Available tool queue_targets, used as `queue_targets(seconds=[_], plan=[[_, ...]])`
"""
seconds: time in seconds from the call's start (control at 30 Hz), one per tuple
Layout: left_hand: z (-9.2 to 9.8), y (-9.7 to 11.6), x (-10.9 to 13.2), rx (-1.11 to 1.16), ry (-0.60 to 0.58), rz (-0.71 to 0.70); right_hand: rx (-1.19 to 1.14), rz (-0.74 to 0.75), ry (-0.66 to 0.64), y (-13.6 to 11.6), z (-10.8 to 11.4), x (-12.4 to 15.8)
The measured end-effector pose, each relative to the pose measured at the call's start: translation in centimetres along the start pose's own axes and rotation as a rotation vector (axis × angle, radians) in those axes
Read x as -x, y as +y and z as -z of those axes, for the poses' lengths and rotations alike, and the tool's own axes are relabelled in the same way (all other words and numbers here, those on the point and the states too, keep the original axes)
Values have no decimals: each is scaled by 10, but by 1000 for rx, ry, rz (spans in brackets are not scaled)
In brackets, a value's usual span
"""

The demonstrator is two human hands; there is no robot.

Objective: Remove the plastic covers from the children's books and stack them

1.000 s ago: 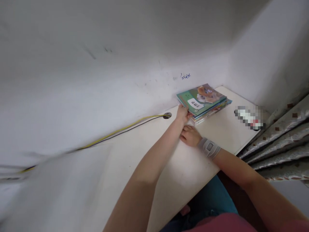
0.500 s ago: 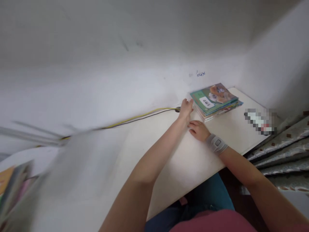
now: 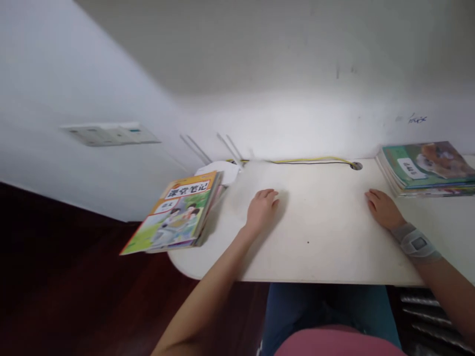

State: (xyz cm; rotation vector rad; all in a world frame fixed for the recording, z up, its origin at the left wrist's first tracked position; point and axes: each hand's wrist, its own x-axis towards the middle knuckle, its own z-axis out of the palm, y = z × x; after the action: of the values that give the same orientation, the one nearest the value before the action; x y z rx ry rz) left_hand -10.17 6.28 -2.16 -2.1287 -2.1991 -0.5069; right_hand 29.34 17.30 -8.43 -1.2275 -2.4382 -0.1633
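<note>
My left hand [image 3: 261,210] hovers over or rests on the white desk [image 3: 322,247], fingers loosely bent, thumb apart, nothing visible in it. To its left, a stack of books leans at a tilt, topped by a yellow-green workbook [image 3: 174,212]. My right hand [image 3: 385,208], with a grey band and square-faced device [image 3: 419,242] on the wrist, lies on the desk with fingers stretched and holds nothing. Just beyond it, a neat stack of books [image 3: 426,165] with a green animal cover stands by the wall. A hazy, see-through patch near my left hand cannot be made out.
A white router [image 3: 222,170] with several antennas sits at the back left. A yellow cable [image 3: 315,159] and a dark one run along the wall to a round desk hole [image 3: 356,166]. Wall sockets [image 3: 111,133] are at left. The desk's left corner is rounded.
My view has swung left, bringing the tilted book stack fully into sight. My left hand has moved away from the green-covered stack toward the left; the hands are now far apart.
</note>
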Motion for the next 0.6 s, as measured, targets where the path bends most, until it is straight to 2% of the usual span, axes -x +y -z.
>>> queue_targets(seconds=[0.07,0.17,0.37,0.6], plan=[[4,-16,10,-90,-89,125,21,7,10,2,-3,2],[7,-22,18,-148,-176,219,20,13,31,8,-7,3],[13,-22,18,-139,-232,201,18,44,40,14,-9,4],[18,-12,19,-210,-269,282,28,46,29,17,-10,3]])
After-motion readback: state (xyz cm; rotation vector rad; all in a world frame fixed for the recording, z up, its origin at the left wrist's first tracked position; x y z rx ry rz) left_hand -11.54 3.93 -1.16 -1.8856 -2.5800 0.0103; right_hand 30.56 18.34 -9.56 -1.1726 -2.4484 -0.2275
